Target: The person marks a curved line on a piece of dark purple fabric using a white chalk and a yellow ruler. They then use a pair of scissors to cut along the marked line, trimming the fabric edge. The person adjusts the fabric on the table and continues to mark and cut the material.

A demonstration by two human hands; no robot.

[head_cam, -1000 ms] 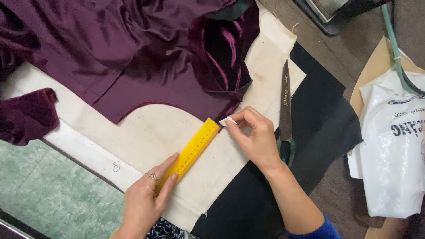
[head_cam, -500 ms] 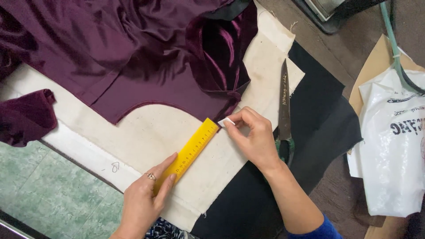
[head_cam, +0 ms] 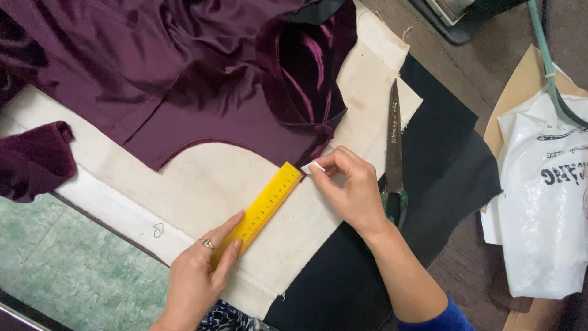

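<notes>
A wide piece of dark purple velvet [head_cam: 184, 79] fills the upper left of the view, draped over a sheet of cream cloth [head_cam: 208, 184] that lies across a black cloth [head_cam: 441, 153]. The velvet's lower edge is already cut in a smooth concave curve, which looks finished. Below that curve the cream cloth shows no drawn line that I can make out, so the marking along the ruler seems only begun, and any cutting of the cream layer appears not yet done. A white plastic bag [head_cam: 545, 202] lies well apart at the right, and long scissors [head_cam: 393, 147] rest on the cloths just beside the right wrist, untouched.

The yellow ruler [head_cam: 264, 208] lies flat and slanted on the cream cloth, its upper end just at the corner of the velvet. The left hand [head_cam: 199, 276] comes in from the bottom edge, palm down, fingers stretched out and pressing on the ruler's lower end. The right hand [head_cam: 349, 184] reaches in from the lower right, wrist bent, fingers curled, with thumb and forefinger pinched on a small white piece of chalk [head_cam: 312, 166] held at the ruler's upper tip
</notes>
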